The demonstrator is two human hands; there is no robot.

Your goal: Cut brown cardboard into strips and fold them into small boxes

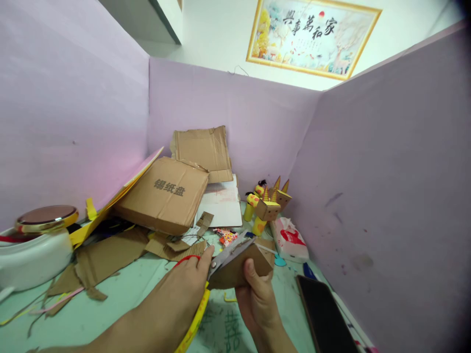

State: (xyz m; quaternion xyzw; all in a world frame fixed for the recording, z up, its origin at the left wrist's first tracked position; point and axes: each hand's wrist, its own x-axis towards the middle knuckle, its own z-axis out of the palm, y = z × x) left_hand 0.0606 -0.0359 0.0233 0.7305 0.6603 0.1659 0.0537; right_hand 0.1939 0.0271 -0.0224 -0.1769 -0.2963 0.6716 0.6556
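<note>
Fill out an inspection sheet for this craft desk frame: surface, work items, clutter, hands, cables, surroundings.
Surface: green tabletop, scribbled on, littered.
Work items: scissors cutting into a cardboard piece.
Clutter: flattened cardboard box, cardboard scraps, cardboard figures, tissue pack, dark phone, white container with gold lid.
Hands: left hand works the scissors; right hand grips the cardboard piece.
Cables: nothing seen.
Surroundings: purple partition on three sides; framed picture above.
</note>
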